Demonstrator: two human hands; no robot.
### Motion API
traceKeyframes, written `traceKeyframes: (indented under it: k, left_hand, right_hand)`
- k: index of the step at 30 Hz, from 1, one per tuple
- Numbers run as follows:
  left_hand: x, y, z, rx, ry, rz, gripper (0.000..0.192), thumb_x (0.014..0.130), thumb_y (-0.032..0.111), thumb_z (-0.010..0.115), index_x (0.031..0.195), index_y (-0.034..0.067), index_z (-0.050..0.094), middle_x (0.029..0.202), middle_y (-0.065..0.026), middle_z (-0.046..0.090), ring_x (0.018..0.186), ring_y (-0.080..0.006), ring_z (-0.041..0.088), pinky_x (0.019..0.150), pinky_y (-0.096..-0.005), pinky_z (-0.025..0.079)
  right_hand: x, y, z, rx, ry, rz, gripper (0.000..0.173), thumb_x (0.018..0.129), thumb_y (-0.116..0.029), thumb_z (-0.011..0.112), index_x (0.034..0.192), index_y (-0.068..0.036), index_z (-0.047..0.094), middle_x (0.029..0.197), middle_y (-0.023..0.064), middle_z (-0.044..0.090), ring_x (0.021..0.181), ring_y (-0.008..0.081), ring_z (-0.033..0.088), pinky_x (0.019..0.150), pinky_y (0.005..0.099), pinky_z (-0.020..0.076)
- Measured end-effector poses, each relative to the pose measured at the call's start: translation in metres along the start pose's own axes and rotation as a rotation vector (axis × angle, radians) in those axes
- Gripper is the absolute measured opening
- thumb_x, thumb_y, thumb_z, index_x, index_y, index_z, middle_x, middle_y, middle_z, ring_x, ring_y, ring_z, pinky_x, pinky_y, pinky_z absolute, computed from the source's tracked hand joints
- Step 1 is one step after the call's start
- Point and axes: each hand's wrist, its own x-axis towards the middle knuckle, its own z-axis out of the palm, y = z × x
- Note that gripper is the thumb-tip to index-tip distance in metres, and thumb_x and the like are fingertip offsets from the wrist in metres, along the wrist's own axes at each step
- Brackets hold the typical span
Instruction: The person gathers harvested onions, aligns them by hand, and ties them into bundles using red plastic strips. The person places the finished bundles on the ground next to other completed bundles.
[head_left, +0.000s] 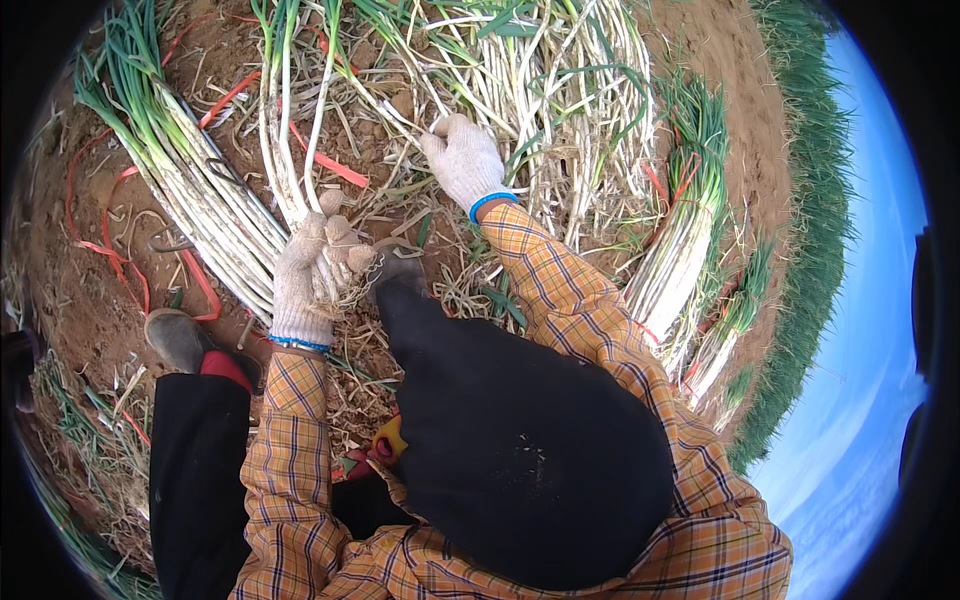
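Observation:
My left hand (311, 262), in a white knit glove with a blue cuff, grips several green onions (281, 142) near their root ends, the stalks pointing away from me. Close by on the left lies a row of cleaned green onions (210, 187) with dark green tops. My right hand (466, 159), gloved the same way, is at a thin stalk beside a large loose pile of green onions (577, 97). Its thumb and fingers are curled near that stalk; whether they hold it cannot be told.
Red plastic ties (202, 289) lie on the soil at left, near my shoe (176, 337). Tied bundles of green onions (675, 255) rest at right, with a smaller bundle (720, 345) beyond. Peeled leaves litter the ground. A green crop strip (814, 187) runs along the far right.

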Motion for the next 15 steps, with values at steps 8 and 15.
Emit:
traceKeyframes:
  k: [8, 15]
  left_hand:
    - [0.021, 0.036, 0.009, -0.124, -0.042, 0.050, 0.027, 0.113, 0.015, 0.057, 0.137, 0.003, 0.050, 0.099, -0.0057, 0.053, 0.081, -0.0155, 0.052, 0.081, -0.0354, 0.051]
    - [0.029, 0.061, 0.015, 0.000, -0.103, 0.058, 0.025, 0.113, 0.012, 0.058, 0.135, 0.004, 0.051, 0.109, -0.0102, 0.059, 0.086, -0.0166, 0.057, 0.070, -0.0328, 0.054]
  right_hand:
    - [0.011, -0.016, -0.038, 0.158, -0.244, -0.115, 0.055, 0.090, -0.053, 0.071, 0.093, 0.001, 0.078, 0.079, 0.0218, 0.071, 0.079, 0.0371, 0.070, 0.075, 0.0481, 0.0538]
    - [0.059, -0.108, -0.103, 0.520, -0.110, -0.318, 0.048, 0.094, -0.051, 0.070, 0.088, -0.004, 0.080, 0.070, 0.0088, 0.070, 0.061, 0.0169, 0.061, 0.059, 0.0376, 0.0495]
